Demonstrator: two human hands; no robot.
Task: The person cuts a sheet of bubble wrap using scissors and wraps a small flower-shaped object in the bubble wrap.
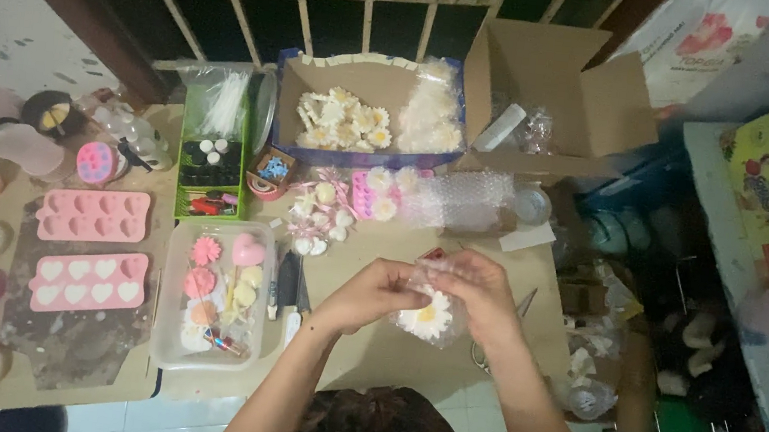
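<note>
Both hands pinch one clear plastic bag [432, 311] holding a white daisy-shaped soap [426, 318]: left hand [374, 293] grips at nine o'clock, right hand [481, 293] at two o'clock, above the brown table [388, 359].

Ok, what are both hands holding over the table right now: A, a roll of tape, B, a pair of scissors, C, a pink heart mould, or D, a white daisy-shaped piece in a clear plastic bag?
D: the left hand and the right hand meet around a white daisy-shaped piece with a yellow centre, wrapped in clear plastic; the pink heart moulds lie untouched far to the left.
</note>
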